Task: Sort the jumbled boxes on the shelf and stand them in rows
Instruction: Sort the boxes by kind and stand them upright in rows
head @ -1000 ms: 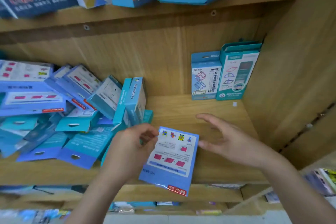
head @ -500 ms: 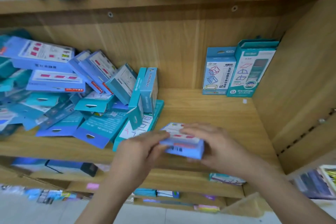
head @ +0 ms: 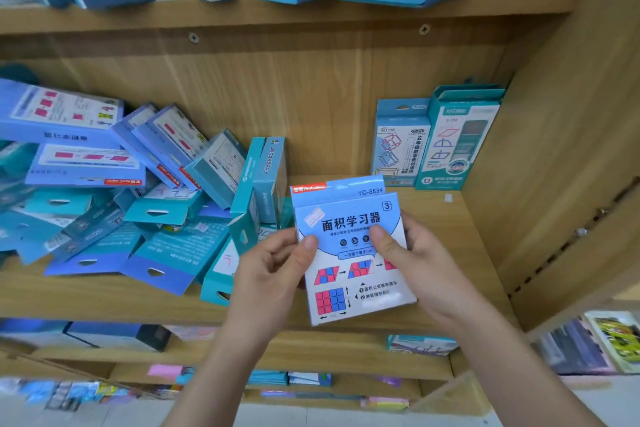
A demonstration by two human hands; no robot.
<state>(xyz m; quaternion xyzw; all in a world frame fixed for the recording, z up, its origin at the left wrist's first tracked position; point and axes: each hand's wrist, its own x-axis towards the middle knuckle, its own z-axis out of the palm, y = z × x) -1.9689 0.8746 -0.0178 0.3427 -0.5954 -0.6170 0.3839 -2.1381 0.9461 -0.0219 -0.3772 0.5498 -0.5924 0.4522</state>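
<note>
In the head view, I had the light-blue box upright and facing me in the lower centre of the frame, over the front of the shelf. My left hand and right hand both grasped it, fingers pinching its two sides. Only two standing boxes made a row at the right of the shelf, against its back, while the jumbled heap filled the left half, so I judged the sorting barely begun, with nearly all of it left.

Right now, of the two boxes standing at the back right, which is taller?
The teal box next to the side wall; its top rises above the paler blue box on its left.
</note>
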